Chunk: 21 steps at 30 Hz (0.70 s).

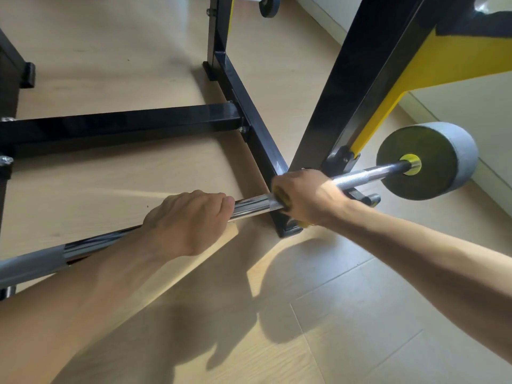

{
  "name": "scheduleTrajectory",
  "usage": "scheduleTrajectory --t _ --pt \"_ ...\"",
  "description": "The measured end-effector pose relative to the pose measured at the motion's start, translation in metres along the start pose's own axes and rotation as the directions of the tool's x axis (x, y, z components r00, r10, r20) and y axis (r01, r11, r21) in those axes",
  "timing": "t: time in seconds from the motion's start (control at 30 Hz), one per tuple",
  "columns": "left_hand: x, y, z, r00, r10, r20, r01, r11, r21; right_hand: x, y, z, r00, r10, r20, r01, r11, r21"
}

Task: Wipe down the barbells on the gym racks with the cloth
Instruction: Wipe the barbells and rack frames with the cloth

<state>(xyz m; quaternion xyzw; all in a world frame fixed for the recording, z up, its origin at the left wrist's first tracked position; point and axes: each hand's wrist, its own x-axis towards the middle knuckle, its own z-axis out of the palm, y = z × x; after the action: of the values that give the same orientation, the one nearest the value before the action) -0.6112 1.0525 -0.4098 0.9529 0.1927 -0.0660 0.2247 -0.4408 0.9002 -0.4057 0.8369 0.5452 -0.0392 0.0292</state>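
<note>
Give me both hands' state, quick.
Left hand: gripping the bare barbell.
Right hand: wrapped round the barbell, yellow cloth under its fingers.

Single head-worn view, looking steeply down, close above the floor (360, 314)

Chrome barbell (255, 202), yellow cloth (282, 199), black-and-yellow rack (249, 112), grey plate (443, 159)

Chrome barbell (255, 202) runs from 8 o'clock to 2 o'clock across frame; left hand (188, 220) grips bare shaft near centre; right hand (304, 196) just beside it at 2 o'clock, wrapping yellow cloth (282, 199) round bar; grey weight plate (432, 164) at bar's 2 o'clock end; black rack (249, 117) on pale wood floor (360, 314).
</note>
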Motion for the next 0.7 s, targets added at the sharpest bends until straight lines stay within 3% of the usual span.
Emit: scheduleTrajectory --t 0.1,0.17,0.37,0.5,0.7 --pt "0.003 -0.002 0.002 0.999 -0.011 0.034 0.012 0.999 -0.031 0.01 -0.037 0.01 0.99 -0.128 -0.057 0.131 0.99 0.053" --pt "0.001 -0.006 0.002 0.999 0.005 0.036 -0.004 0.999 -0.038 0.008 -0.033 0.011 0.989 -0.14 -0.049 0.143 0.987 0.072" --pt "-0.004 -0.011 -0.003 0.994 0.015 0.104 -0.019 0.999 0.04 -0.024 0.053 -0.004 0.997 0.054 -0.052 -0.057 0.997 -0.056" --pt "-0.002 -0.002 -0.004 0.999 0.017 0.049 -0.017 1.0 -0.009 -0.021 0.045 0.003 0.981 0.124 -0.151 -0.134 0.989 -0.061" --pt "-0.001 0.002 -0.002 1.0 0.014 0.0 -0.014 1.0 -0.024 -0.004 -0.013 0.023 0.96 -0.053 -0.273 0.075 0.995 0.069"
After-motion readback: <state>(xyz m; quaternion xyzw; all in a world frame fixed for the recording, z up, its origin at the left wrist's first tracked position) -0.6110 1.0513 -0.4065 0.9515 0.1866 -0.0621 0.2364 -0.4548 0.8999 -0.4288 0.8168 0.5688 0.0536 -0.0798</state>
